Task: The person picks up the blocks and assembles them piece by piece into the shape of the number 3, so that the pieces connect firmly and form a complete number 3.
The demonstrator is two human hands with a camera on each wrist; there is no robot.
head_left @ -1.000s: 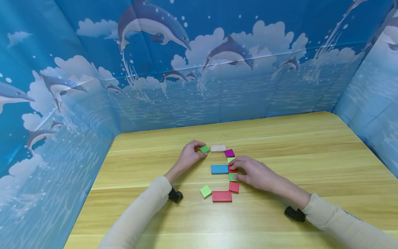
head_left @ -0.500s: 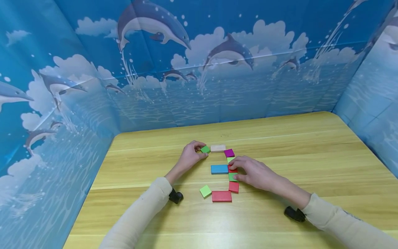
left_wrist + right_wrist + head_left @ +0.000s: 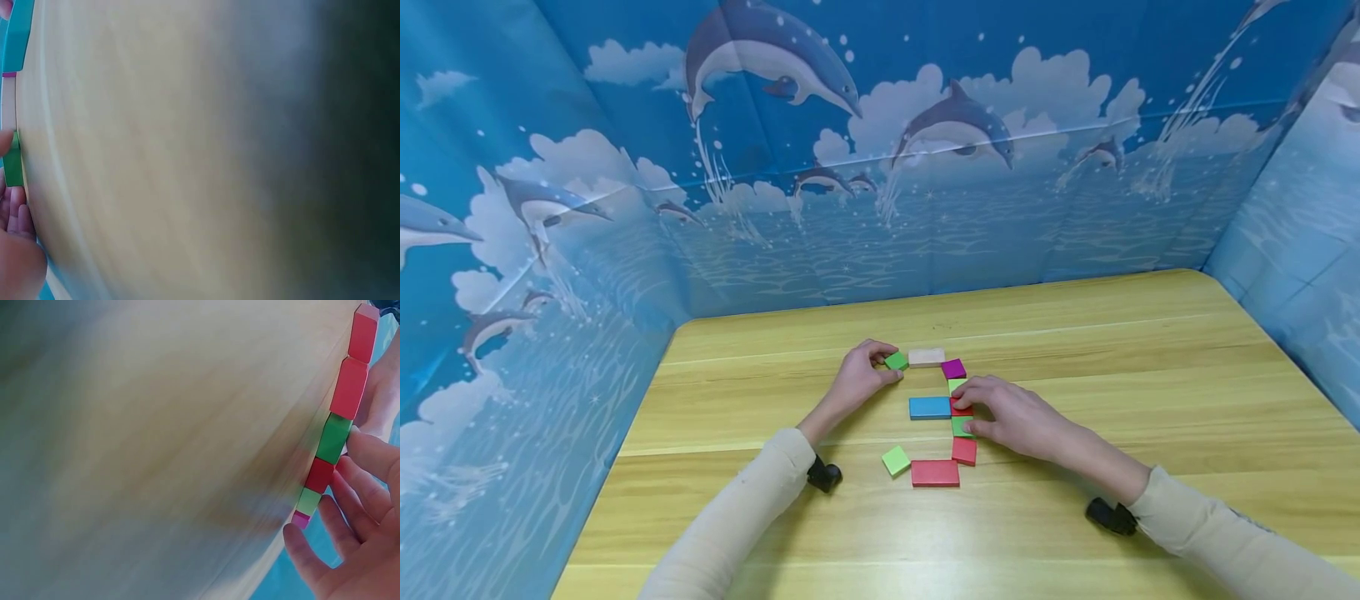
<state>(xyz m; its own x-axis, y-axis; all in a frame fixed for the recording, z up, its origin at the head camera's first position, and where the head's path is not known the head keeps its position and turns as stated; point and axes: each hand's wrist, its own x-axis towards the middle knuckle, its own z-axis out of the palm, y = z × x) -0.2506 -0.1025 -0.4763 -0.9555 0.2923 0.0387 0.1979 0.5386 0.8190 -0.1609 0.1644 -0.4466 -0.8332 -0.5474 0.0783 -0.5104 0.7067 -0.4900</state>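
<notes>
My left hand (image 3: 860,372) pinches a green square block (image 3: 896,361) between thumb and fingers. The block is turned at an angle beside the left end of a whitish rectangular block (image 3: 927,358); the left wrist view shows the same green block (image 3: 12,164) at its left edge. With loosely bent fingers, my right hand (image 3: 1018,417) rests on the column of small blocks. Its fingertips lie at the red block (image 3: 960,408) and its thumb at a green block (image 3: 962,427). In the right wrist view the fingers spread along that column, partly past a light green block (image 3: 309,501).
A purple block (image 3: 953,368) tops the column, and a red one (image 3: 964,451) ends it. A blue rectangular block (image 3: 929,408) extends left from its middle. Below lie a long red block (image 3: 936,473) and a tilted light green block (image 3: 896,461). A dolphin-print curtain borders the table (image 3: 1120,333).
My left hand has shifted the green block very slightly to the right, toward the whitish block. The right hand has stayed in place on the column.
</notes>
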